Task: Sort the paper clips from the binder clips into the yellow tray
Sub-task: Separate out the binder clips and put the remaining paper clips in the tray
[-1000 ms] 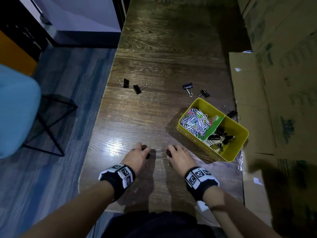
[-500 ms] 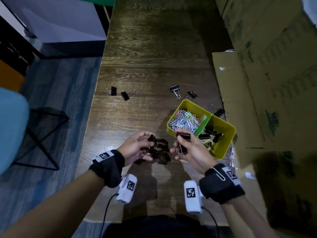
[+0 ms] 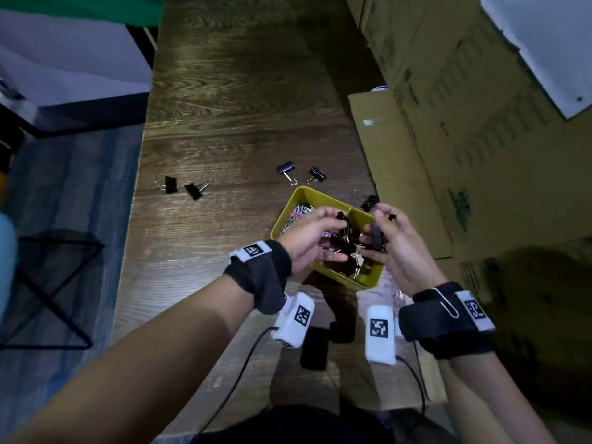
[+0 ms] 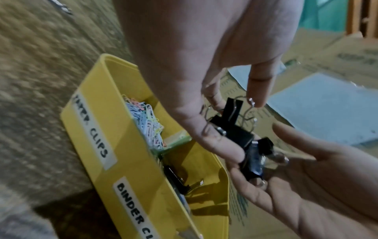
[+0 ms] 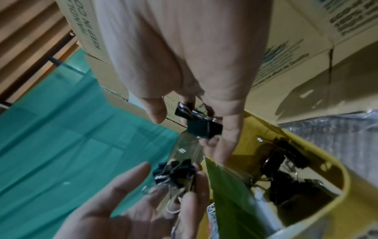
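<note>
Both hands hover over the yellow tray (image 3: 368,277), which sits at the right of the wooden worktop (image 3: 243,123) beside flattened cardboard (image 3: 416,174). The tray is split by a green divider (image 5: 227,190): its far-left compartment, labelled for paper clips, holds a heap of pastel paper clips (image 4: 149,122), and the near-right one, labelled for binder clips, holds several black binder clips (image 5: 286,163). The left hand (image 3: 312,243) has its fingers curled, pinching a tangled bunch of black binder clips (image 4: 231,129) by body and wire handles. The right hand (image 3: 402,251) is also curled, thumb and fingers gripping one larger binder clip (image 5: 201,126) by its black body. These clips look small, light and rigid, with smooth steel backs that could slip and springy wire loops that snag on each other, so the bunch will likely need shaking loose; the folded body is the surest place to grip. Loose binder clips lie on the worktop: two to the far left (image 3: 184,187), two just beyond the tray (image 3: 301,173), and one by its far-right corner (image 3: 368,201).
</note>
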